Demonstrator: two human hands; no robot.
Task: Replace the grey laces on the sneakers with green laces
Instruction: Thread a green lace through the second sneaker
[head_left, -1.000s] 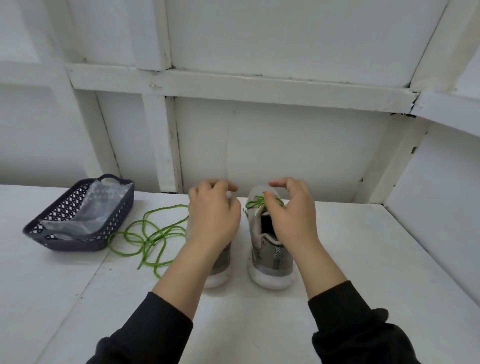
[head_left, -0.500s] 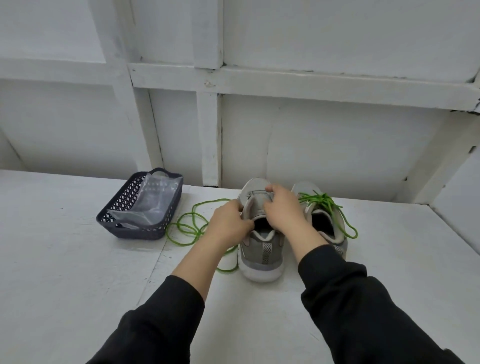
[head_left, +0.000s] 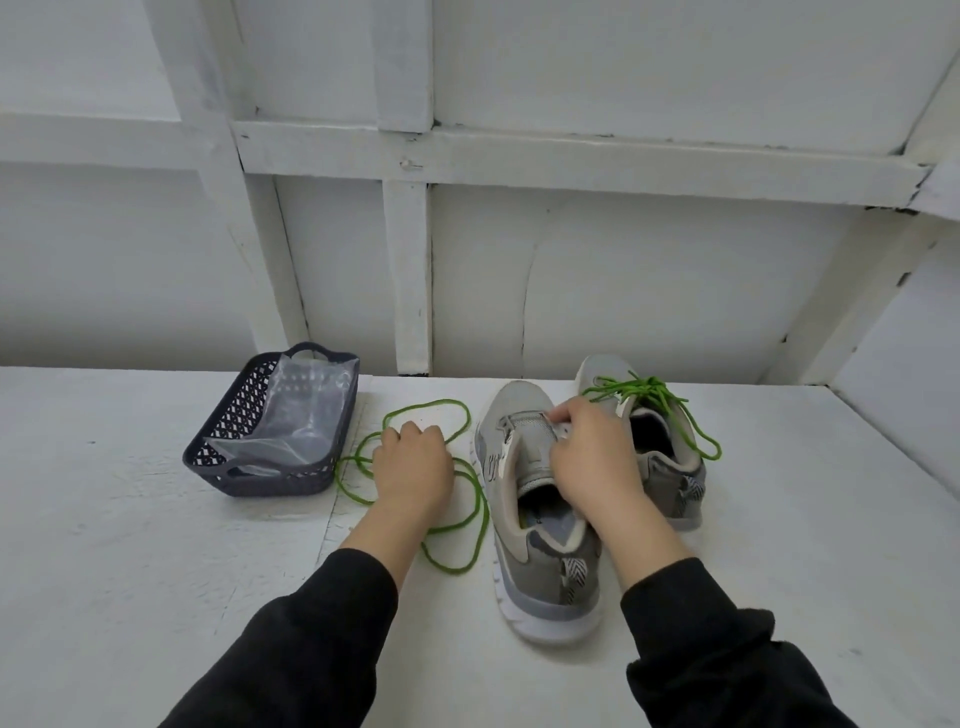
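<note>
Two grey sneakers stand on the white table, toes pointing away from me. The near sneaker has no lace; my right hand pinches its tongue near the top. The far sneaker to its right carries a green lace tied in a bow. A loose green lace lies in loops left of the near sneaker. My left hand rests on those loops with fingers curled down; whether it grips the lace is hidden.
A dark plastic basket with a clear plastic bag inside sits at the left. A white panelled wall rises right behind the table. Bare table surface lies in front of and beside the shoes.
My left hand has left the near sneaker and moved left onto the loose green lace. My right hand stays at the sneaker's tongue. The view has moved closer.
</note>
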